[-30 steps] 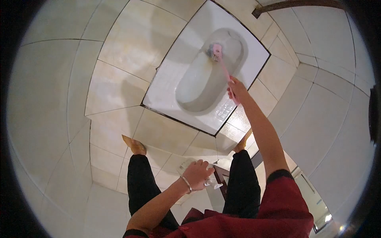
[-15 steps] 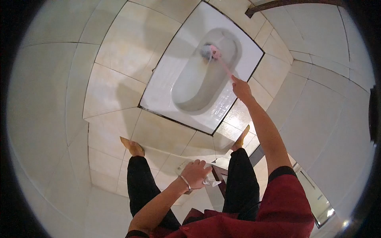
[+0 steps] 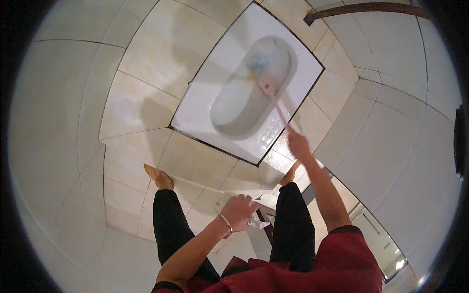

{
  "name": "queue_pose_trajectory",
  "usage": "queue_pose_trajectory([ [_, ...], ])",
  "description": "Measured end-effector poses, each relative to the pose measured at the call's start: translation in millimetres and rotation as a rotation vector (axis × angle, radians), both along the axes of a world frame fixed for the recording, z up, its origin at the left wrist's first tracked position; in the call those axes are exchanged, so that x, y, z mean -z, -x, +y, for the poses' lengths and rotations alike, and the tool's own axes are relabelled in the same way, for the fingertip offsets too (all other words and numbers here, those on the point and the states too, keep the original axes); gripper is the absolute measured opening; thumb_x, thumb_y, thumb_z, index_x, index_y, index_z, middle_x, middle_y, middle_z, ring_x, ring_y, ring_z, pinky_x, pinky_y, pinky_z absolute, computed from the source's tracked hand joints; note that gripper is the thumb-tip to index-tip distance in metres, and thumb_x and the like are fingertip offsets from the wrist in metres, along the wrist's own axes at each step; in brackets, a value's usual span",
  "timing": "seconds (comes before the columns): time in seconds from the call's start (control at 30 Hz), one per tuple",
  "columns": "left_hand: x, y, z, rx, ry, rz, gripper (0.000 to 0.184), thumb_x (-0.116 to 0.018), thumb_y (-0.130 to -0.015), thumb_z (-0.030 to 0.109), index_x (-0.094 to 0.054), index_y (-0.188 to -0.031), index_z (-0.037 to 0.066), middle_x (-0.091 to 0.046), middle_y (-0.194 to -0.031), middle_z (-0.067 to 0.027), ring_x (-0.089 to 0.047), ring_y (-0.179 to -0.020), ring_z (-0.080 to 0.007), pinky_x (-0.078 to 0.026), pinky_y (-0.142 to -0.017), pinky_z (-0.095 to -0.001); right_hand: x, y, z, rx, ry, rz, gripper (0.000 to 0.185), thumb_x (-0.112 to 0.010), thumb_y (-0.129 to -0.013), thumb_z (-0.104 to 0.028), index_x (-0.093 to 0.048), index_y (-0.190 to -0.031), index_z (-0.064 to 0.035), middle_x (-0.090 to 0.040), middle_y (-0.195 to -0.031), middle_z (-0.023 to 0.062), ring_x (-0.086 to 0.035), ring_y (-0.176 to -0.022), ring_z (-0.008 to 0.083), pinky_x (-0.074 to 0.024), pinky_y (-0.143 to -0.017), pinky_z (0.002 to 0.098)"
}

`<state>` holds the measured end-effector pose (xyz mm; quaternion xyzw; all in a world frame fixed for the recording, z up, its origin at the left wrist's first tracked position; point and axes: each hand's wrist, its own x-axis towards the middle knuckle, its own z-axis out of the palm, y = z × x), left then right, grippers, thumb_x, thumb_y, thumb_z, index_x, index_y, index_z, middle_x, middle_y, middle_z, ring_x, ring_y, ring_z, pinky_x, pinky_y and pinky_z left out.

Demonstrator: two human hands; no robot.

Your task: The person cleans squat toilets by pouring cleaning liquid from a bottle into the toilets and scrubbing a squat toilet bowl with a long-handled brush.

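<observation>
My right hand (image 3: 298,145) is closed round the handle of a pink toilet brush (image 3: 279,111). Its pink head lies over the right side of the bowl of a white squat toilet (image 3: 195,110). Beyond that head is a blurred bluish patch (image 3: 258,61); I cannot tell whether it is bristles or the drain. My left hand (image 3: 239,213), with a bracelet at the wrist, is low in front of my body, its fingers curled. A crumpled white thing (image 3: 258,222) sticks out beneath it, its kind unclear.
Beige floor tiles (image 3: 195,156) surround the toilet, and my bare feet stand apart behind it. Pale tiled walls (image 3: 386,127) rise on both sides. A dark curved bar (image 3: 366,8) runs along the top right. A mirror-like panel (image 3: 376,239) is at lower right.
My right hand has drawn back toward me, pulling the brush head down the bowl, away from the bluish patch. The left hand stays nearly in place.
</observation>
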<state>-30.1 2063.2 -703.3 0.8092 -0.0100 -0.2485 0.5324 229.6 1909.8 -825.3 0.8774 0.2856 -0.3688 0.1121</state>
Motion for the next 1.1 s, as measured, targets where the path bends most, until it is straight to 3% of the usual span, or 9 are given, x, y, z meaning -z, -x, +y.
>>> queue_pose_trajectory([
  [0.13, 3, 2, 0, -0.051, -0.004, -0.026, 0.035, -0.063, -0.062, 0.025, -0.054, -0.091, 0.009, -0.05, -0.085, -0.0136, -0.051, -0.085, -0.0294, -0.044, -0.07, -0.0405, 56, -52, 13, -0.056, -0.02, -0.128, 0.044, -0.037, -0.084, -0.016, -0.033, -0.128, -0.012, -0.061, -0.079, 0.0193, -0.06, -0.068, 0.0338, -0.0477, -0.059, 0.0456],
  [0.2, 2, 8, -1, -0.005, 0.027, 0.037, 0.037, -0.063, -0.062, 0.026, -0.054, -0.093, 0.009, -0.05, -0.086, -0.0135, -0.051, -0.086, -0.0295, -0.044, -0.071, -0.0406, 50, -85, 62, 0.11, 0.001, -0.067, 0.039, -0.038, -0.085, -0.018, -0.039, -0.124, -0.0122, -0.06, -0.073, 0.0156, -0.06, -0.065, 0.0265, -0.0478, -0.054, 0.0417],
  [0.27, -3, 17, -3, 0.029, 0.002, 0.04, 0.039, -0.064, -0.062, 0.026, -0.053, -0.095, 0.009, -0.049, -0.085, -0.0133, -0.051, -0.087, -0.0294, -0.044, -0.071, -0.0404, 33, -57, 75, 0.743, -0.164, 0.305, 0.038, -0.041, -0.087, -0.023, -0.041, -0.123, -0.0129, -0.057, -0.067, 0.0101, -0.056, -0.055, 0.0194, -0.0464, -0.047, 0.0345],
  [0.37, 3, 13, -1, 0.03, -0.047, 0.011, 0.042, -0.064, -0.062, 0.027, -0.053, -0.097, 0.009, -0.049, -0.085, -0.0132, -0.051, -0.087, -0.0292, -0.044, -0.072, -0.0402, 16, -26, 77, 0.895, -0.257, 0.407, 0.035, -0.044, -0.087, -0.021, -0.045, -0.121, -0.016, -0.05, -0.059, 0.0053, -0.045, -0.041, 0.0141, -0.038, -0.035, 0.0287],
  [0.6, 0, 13, -6, 0.125, -0.026, 0.104, 0.044, -0.065, -0.061, 0.028, -0.053, -0.098, 0.008, -0.05, -0.089, -0.0138, -0.051, -0.087, -0.0289, -0.044, -0.071, -0.0396, 119, -44, 104, 1.125, -0.484, 0.462, 0.028, -0.044, -0.087, -0.024, -0.049, -0.113, -0.0172, -0.05, -0.063, 0.0075, -0.044, -0.042, 0.0144, -0.0394, -0.036, 0.0296],
  [0.67, 5, 11, -6, 0.096, -0.059, 0.027, 0.043, -0.065, -0.06, 0.028, -0.052, -0.097, 0.009, -0.05, -0.087, -0.014, -0.051, -0.087, -0.0292, -0.045, -0.069, -0.0395, 57, -30, 117, 1.256, -0.553, 0.528, 0.026, -0.045, -0.087, -0.023, -0.048, -0.111, -0.015, -0.048, -0.062, 0.0057, -0.044, -0.043, 0.0133, -0.0397, -0.037, 0.0266],
  [0.73, 0, 15, -12, 0.028, -0.053, -0.067, 0.042, -0.065, -0.06, 0.028, -0.052, -0.095, 0.009, -0.05, -0.086, -0.0141, -0.052, -0.086, -0.0292, -0.045, -0.067, -0.0392, 22, -19, 109, 1.688, -0.813, 1.349, 0.024, -0.044, -0.087, -0.022, -0.047, -0.11, -0.0136, -0.046, -0.062, 0.0042, -0.043, -0.044, 0.0123, -0.0394, -0.037, 0.0239],
  [0.87, -1, 14, -12, 0.077, 0.009, 0.031, 0.04, -0.065, -0.059, 0.027, -0.053, -0.094, 0.01, -0.05, -0.086, -0.0142, -0.051, -0.086, -0.0296, -0.045, -0.07, -0.0395, 66, -34, 140, 1.861, -0.614, 0.825, 0.033, -0.041, -0.088, -0.02, -0.042, -0.121, -0.0173, -0.05, -0.065, 0.0053, -0.042, -0.039, 0.0124, -0.0376, -0.034, 0.0245],
  [1.1, 0, 24, -17, 0.033, -0.036, -0.015, 0.038, -0.064, -0.059, 0.025, -0.053, -0.092, 0.01, -0.05, -0.086, -0.0138, -0.052, -0.085, -0.0293, -0.044, -0.07, -0.04, 88, -19, 102, 0.81, -0.292, 0.194, 0.035, -0.036, -0.088, -0.021, -0.042, -0.122, -0.0152, -0.052, -0.064, 0.0098, -0.048, -0.043, 0.0154, -0.039, -0.035, 0.0298],
])
